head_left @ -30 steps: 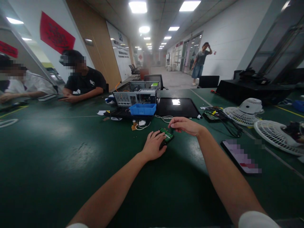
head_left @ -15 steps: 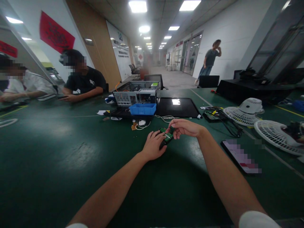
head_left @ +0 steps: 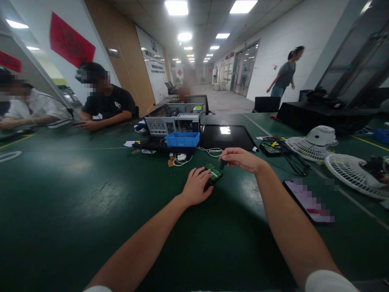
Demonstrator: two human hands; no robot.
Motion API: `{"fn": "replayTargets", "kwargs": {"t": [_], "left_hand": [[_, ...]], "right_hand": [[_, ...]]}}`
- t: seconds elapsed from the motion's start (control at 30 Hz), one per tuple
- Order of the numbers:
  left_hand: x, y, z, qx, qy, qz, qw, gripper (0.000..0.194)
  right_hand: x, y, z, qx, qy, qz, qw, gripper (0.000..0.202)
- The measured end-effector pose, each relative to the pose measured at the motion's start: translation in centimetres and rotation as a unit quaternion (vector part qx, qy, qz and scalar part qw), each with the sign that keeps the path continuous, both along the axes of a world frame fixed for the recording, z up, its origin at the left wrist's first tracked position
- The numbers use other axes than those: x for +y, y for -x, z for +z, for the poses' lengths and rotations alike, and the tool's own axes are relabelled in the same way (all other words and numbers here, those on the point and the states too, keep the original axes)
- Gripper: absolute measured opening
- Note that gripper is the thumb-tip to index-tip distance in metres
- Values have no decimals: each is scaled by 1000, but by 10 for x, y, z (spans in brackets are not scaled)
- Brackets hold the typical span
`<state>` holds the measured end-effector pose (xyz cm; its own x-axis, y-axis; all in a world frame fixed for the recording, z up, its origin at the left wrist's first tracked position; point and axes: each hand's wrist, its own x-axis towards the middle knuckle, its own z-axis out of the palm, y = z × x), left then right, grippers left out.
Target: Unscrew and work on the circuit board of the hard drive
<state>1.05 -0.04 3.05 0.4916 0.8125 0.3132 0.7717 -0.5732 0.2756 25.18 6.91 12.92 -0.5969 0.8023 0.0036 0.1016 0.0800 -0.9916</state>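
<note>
A small green circuit board (head_left: 215, 172) in a dark casing lies on the green table (head_left: 139, 227). My left hand (head_left: 197, 185) rests over its left side, fingers on the board and thumb along the near edge, holding it against the tabletop. Up and to the right of the board, my right hand (head_left: 240, 159) pinches a small dark object (head_left: 223, 164) between thumb and fingers, apart from the board. What that object is cannot be made out.
Ahead stand an open computer case (head_left: 173, 119), a blue tray (head_left: 182, 140) and a black flat panel (head_left: 227, 137). White fans (head_left: 311, 144), black cables (head_left: 293, 158) and a phone (head_left: 306, 200) lie right. Two people sit at left; another is beyond the table.
My right hand has lifted slightly up and away from the board with the dark object, uncovering more of the board. My left hand stays put. The standing person has moved right.
</note>
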Motion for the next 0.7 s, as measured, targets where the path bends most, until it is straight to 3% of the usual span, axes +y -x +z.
{"fn": "replayTargets", "kwargs": {"t": [0.17, 0.4, 0.7], "left_hand": [[1, 1, -2, 2, -6, -1, 1000, 49], [0, 0, -2, -2, -6, -1, 1000, 50], [-1, -1, 0, 5, -13, -2, 1000, 50]], "right_hand": [[-1, 4, 0, 11, 29, -6, 999, 17], [-7, 8, 4, -1, 44, 54, 998, 30], [-7, 11, -4, 71, 92, 77, 990, 32]]}}
